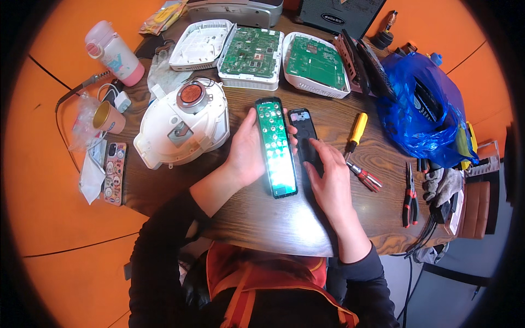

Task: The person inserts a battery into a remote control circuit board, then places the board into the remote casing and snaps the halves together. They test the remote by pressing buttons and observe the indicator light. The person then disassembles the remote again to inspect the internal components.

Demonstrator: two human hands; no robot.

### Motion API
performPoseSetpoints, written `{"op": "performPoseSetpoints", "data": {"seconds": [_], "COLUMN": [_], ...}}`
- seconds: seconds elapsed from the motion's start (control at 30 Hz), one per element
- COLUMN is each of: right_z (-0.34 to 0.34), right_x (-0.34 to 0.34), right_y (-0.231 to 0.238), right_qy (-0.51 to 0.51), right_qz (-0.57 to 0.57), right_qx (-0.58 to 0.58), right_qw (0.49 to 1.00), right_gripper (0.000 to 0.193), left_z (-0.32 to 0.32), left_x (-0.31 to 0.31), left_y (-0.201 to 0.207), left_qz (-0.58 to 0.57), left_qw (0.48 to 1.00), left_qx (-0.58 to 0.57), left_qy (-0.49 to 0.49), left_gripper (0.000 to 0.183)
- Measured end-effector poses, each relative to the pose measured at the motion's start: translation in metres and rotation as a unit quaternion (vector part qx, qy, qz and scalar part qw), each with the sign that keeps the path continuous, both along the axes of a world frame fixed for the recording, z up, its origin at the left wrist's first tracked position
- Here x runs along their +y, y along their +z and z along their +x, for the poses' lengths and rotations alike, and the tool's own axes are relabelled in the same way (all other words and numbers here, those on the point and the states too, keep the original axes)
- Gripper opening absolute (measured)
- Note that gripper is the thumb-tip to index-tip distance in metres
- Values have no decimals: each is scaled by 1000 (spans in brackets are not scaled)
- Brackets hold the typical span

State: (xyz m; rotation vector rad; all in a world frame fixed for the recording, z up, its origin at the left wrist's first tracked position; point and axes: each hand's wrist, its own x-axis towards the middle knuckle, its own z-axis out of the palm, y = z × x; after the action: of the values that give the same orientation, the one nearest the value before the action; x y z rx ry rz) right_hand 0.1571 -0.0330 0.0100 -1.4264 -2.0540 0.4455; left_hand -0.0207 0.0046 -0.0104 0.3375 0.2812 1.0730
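My left hand is closed round the edge of a remote control half with a green circuit board, its rows of round contacts facing up. Glare washes out the lower part of the board. Just to its right lies the black remote control shell, long and narrow. My right hand rests over the lower end of that shell, thumb and fingers apart, and hides part of it. The fingertips of my left hand show between the two halves.
A white round housing with a motor stands left. Behind are opened white cases with green boards. Yellow screwdriver, red-handled screwdriver, pliers and a blue plastic bag are right. A cup, bottle and phone stand far left.
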Motion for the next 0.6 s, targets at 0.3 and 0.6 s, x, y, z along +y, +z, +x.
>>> {"op": "performPoseSetpoints", "data": {"seconds": [0.3, 0.6], "right_z": [-4, 7], "right_x": [-1, 8], "right_y": [7, 11], "right_qy": [-65, -45], "right_qz": [-79, -249], "right_qx": [103, 463], "right_qw": [989, 850], "right_gripper": [60, 29], "left_z": [0, 0], "left_x": [0, -4], "left_y": [0, 5], "left_qz": [-6, -8], "left_qw": [1000, 999], "left_qx": [1, 49], "left_qy": [2, 17], "left_gripper": [58, 43]}}
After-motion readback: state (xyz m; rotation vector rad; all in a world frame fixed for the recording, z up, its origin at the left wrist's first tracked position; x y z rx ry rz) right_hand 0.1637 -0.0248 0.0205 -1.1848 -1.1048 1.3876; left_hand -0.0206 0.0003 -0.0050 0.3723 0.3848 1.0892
